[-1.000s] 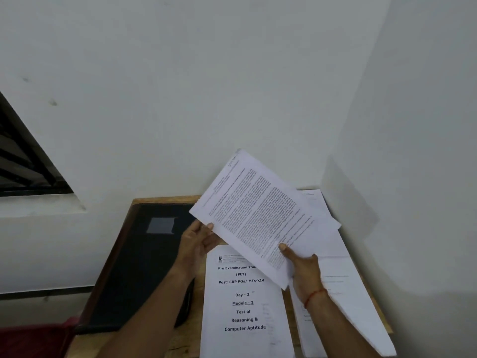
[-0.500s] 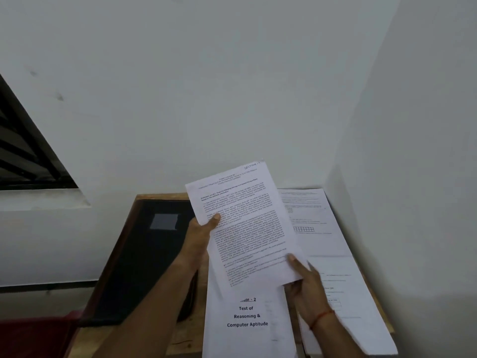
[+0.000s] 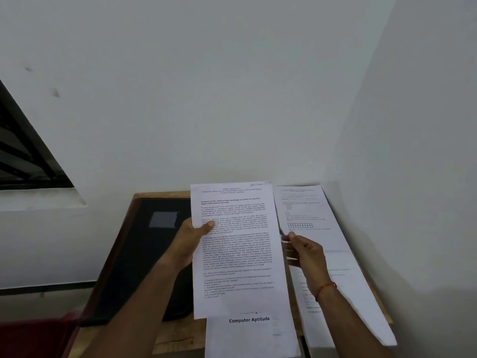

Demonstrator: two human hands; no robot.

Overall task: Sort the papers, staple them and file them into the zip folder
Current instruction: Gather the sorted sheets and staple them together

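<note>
Plain study or office corner: small wooden desk (image 3: 160, 195) at lower centre, tucked between bare white walls (image 3: 232, 86); barred window (image 3: 20, 156) at left edge; printed exam sheets (image 3: 322, 228) and black folder (image 3: 144, 254) on top.

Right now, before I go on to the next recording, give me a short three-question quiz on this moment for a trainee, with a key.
1. Multiple choice: where does the left hand grip the held sheet? A) its left edge B) its bottom edge C) its top right corner
2. True or false: the black zip folder lies on the table to the right of the held sheet.
3. Fill in: the lower sheet, lying under the held one, shows the words "Computer ____".
Key: 1 A. 2 False, it lies to the left. 3 Aptitude.
</note>
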